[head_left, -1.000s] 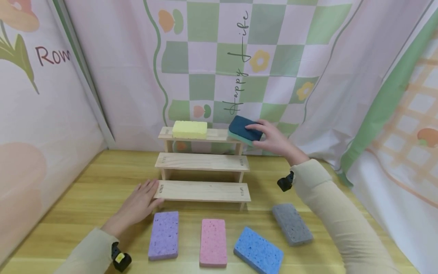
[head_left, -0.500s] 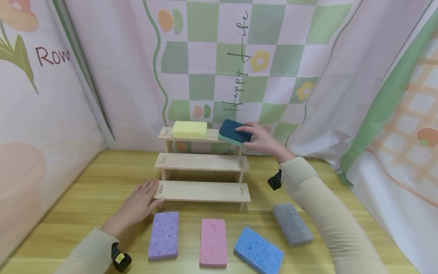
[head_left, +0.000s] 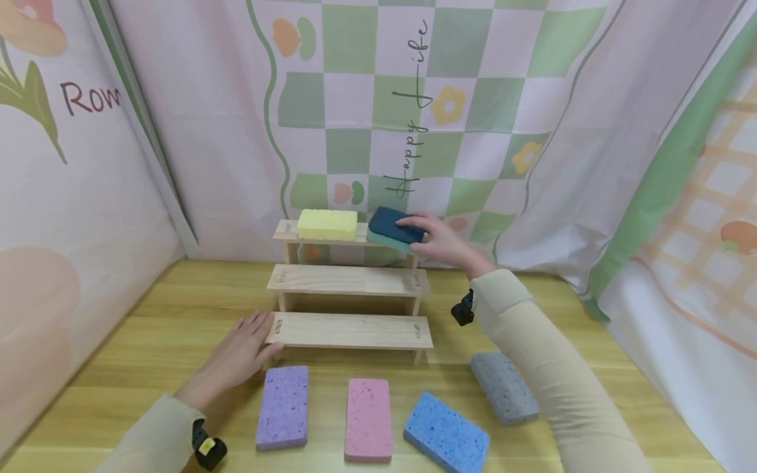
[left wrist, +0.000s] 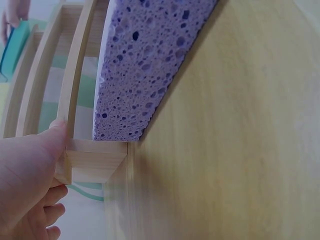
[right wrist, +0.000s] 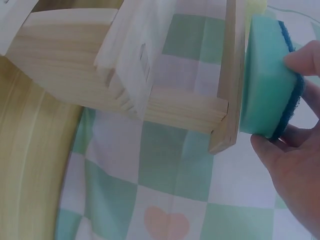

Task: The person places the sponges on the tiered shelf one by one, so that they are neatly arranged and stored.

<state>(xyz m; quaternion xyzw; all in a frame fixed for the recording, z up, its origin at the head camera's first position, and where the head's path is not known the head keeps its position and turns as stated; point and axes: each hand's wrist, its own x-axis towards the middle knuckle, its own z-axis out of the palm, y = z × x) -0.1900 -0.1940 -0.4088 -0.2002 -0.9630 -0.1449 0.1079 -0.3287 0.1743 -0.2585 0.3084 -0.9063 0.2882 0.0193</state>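
My right hand (head_left: 443, 242) grips a sponge (head_left: 391, 222) with a dark blue top layer and a teal body. The sponge is at the right half of the top board of a three-step wooden shelf (head_left: 349, 330); in the right wrist view its teal side (right wrist: 267, 75) lies against that board. A yellow sponge (head_left: 327, 225) sits on the same board, to its left. At the shelf's lowest step, my left hand (head_left: 236, 348) holds the left end. The left wrist view has the thumb (left wrist: 52, 137) against the board edge, other fingers curled beyond it.
On the wooden table in front of the shelf lie a purple sponge (head_left: 282, 407), a pink sponge (head_left: 368, 419), a blue sponge (head_left: 447, 431) and, further right, a grey sponge (head_left: 504, 387). Patterned cloth (head_left: 349, 98) hangs directly behind the shelf.
My right hand has moved left with the dark blue and teal sponge, bringing it nearer the yellow one and lower onto the top board. My left hand has stayed put.
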